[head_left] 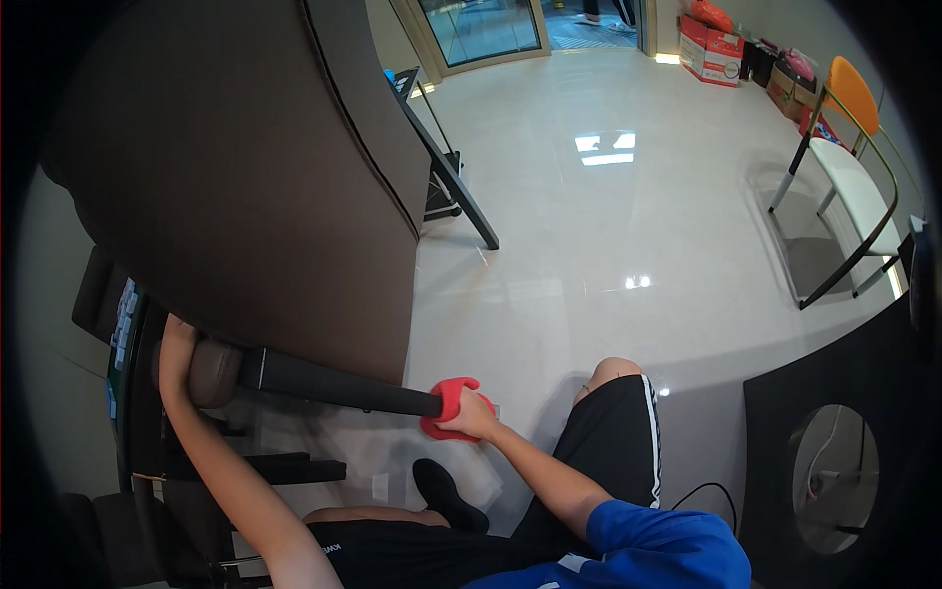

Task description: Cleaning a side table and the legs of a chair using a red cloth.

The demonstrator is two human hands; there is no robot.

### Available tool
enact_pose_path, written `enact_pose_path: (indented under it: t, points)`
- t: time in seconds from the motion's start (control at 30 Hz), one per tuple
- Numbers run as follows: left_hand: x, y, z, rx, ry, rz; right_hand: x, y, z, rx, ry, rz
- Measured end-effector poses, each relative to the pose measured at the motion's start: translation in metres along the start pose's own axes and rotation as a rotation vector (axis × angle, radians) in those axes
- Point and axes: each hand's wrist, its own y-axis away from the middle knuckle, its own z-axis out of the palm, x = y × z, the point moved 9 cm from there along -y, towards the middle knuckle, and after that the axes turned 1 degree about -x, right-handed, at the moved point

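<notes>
My right hand (473, 416) is closed on a red cloth (454, 393), which wraps around the free end of a dark leg (343, 383). The leg lies nearly level, its other end beneath a large brown upholstered piece of furniture (245, 177) that fills the upper left. It looks like a chair tipped over. My left hand (179, 336) reaches to the far left, beside a rounded brown padded part (214, 373). Its fingers are hidden behind the brown upholstery, so their grip does not show.
A black panel with a round opening (765, 442) stands close on my right. Beyond it is a white-seated chair with an orange back (852, 93). Boxes (710, 54) line the far right wall. A slanted dark support (461, 191) meets the shiny floor. Dark furniture (294, 469) sits lower left.
</notes>
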Motion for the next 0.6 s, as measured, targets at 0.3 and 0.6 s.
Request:
enact_pose_path:
  t: [0.3, 0.6]
  points:
    - [0.015, -0.016, 0.019, -0.016, -0.014, 0.098, 0.177, 0.043, -0.015, 0.058, 0.331, 0.335]
    - [-0.004, -0.009, 0.004, -0.003, -0.029, 0.055, 0.0, 0.001, -0.002, 0.013, 0.197, -0.022]
